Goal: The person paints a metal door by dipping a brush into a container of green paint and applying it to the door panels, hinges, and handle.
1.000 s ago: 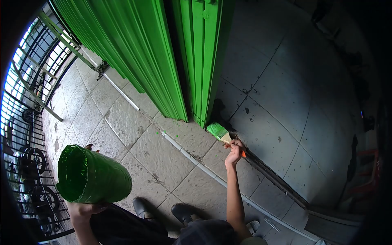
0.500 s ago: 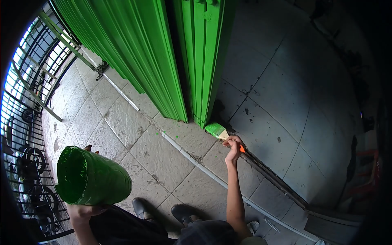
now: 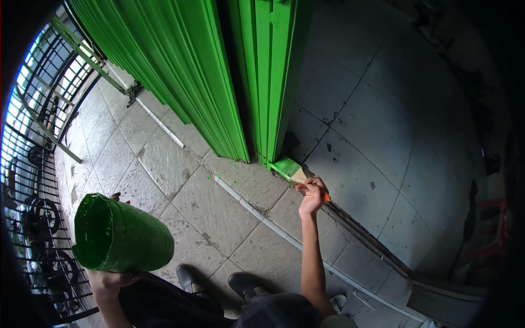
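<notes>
A green paint-coated container (image 3: 136,235) is held in my left hand (image 3: 112,280), tilted with its open mouth toward the left; fingertips show over its far rim. My right hand (image 3: 311,195) is closed around a paintbrush (image 3: 298,174), whose orange handle end sticks out behind the fingers. The brush's green bristles touch the bottom corner of the narrow green metal panel (image 3: 270,82), close to the floor. Beside this panel stands a ribbed green shutter (image 3: 180,71). Small green drops dot the tiles near its foot.
A metal floor track (image 3: 355,232) runs from the panel toward the lower right. A pale strip (image 3: 240,201) crosses the tiled floor. Dark shoes (image 3: 243,285) stand below. Black railings (image 3: 33,180) line the left, with motorbikes behind; a red object (image 3: 492,229) is at right.
My right hand has moved slightly left, bringing the bristles against the panel's bottom corner, and the brush lies flatter. The container in my left hand is almost unmoved.
</notes>
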Demonstrator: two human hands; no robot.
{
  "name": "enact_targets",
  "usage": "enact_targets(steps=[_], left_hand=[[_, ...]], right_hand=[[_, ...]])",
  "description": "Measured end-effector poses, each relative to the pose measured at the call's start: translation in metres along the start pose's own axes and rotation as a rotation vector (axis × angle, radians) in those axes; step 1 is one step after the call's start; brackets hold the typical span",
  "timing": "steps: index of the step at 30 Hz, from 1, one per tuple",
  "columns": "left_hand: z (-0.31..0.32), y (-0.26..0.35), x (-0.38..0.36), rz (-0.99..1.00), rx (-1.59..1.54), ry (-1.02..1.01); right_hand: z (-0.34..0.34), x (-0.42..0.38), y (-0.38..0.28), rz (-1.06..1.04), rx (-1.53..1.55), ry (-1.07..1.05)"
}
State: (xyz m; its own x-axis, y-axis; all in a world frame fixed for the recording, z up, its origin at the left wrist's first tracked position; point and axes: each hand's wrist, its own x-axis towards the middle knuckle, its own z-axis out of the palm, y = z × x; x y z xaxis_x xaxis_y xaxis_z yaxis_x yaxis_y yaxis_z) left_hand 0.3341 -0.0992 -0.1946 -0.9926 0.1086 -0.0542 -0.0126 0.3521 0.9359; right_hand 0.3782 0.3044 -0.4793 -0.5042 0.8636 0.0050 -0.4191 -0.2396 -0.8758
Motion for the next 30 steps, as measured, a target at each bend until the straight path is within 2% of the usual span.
enact_targets(steps=[2, 5, 7, 11, 15, 16, 19, 23, 25, 27, 30], left_hand=[[0.0, 0.0, 0.0, 0.016, 0.002, 0.01], [0.003, -0.002, -0.001, 0.018, -0.049, -0.001], [0.009, 0.006, 0.0, 0.004, -0.051, -0.018], [0.014, 0.012, 0.003, -0.04, -0.061, 0.004], [0.015, 0.01, 0.001, -0.02, -0.054, 0.021], [0.018, 0.012, 0.001, -0.013, -0.061, 0.029], [0.02, 0.024, 0.002, -0.046, 0.018, -0.002], [0.019, 0.019, 0.002, -0.018, 0.033, 0.016], [0.016, 0.017, 0.006, -0.016, 0.088, -0.017], [0.027, 0.022, 0.01, 0.007, -0.04, -0.038], [0.038, 0.03, 0.02, 0.017, -0.104, -0.109]], right_hand=[[-0.013, 0.001, -0.003, -0.034, 0.082, 0.041], [-0.018, 0.002, 0.002, 0.027, -0.179, 0.051], [0.002, 0.001, -0.009, 0.046, -0.207, -0.042], [0.042, 0.007, -0.059, -0.118, -0.186, -0.119], [0.063, 0.016, -0.118, -0.333, 0.221, -0.204], [0.061, 0.018, -0.119, -0.329, 0.316, -0.214], [0.059, 0.016, -0.096, -0.202, 0.519, -0.014], [0.003, 0.009, -0.024, 0.01, 0.102, 0.113], [0.005, 0.003, -0.028, 0.075, -0.108, 0.079], [0.019, 0.004, -0.04, 0.046, -0.197, 0.031], [0.069, 0.009, -0.107, -0.106, -0.121, -0.068]])
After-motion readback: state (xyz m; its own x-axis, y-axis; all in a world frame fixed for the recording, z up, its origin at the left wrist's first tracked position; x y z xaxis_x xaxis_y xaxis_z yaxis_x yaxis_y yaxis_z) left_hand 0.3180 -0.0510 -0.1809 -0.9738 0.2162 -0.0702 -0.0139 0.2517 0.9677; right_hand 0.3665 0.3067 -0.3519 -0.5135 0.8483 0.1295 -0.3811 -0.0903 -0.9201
